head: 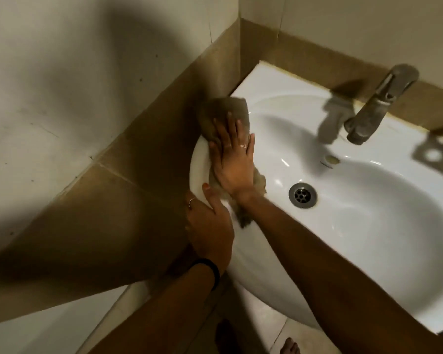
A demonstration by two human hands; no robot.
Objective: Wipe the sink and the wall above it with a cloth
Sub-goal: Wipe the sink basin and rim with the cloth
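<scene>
A white ceramic sink (pixel 368 226) is fixed in a tiled corner. A brown cloth (pixel 223 111) lies draped over its left rim. My right hand (pixel 234 162) presses flat on the cloth with fingers spread, pointing toward the wall. My left hand (pixel 210 223) grips the sink's left outer rim, thumb on top, just below the cloth; it wears a ring and a black wristband. The wall (pixel 356 24) above the sink is pale tile over a brown tile band.
A metal tap (pixel 379 106) stands at the sink's back edge. The round metal drain (pixel 302 195) sits in the basin near my right forearm. The side wall (pixel 74 98) stands close on the left. Bare feet (pixel 289 347) show on the floor tiles below.
</scene>
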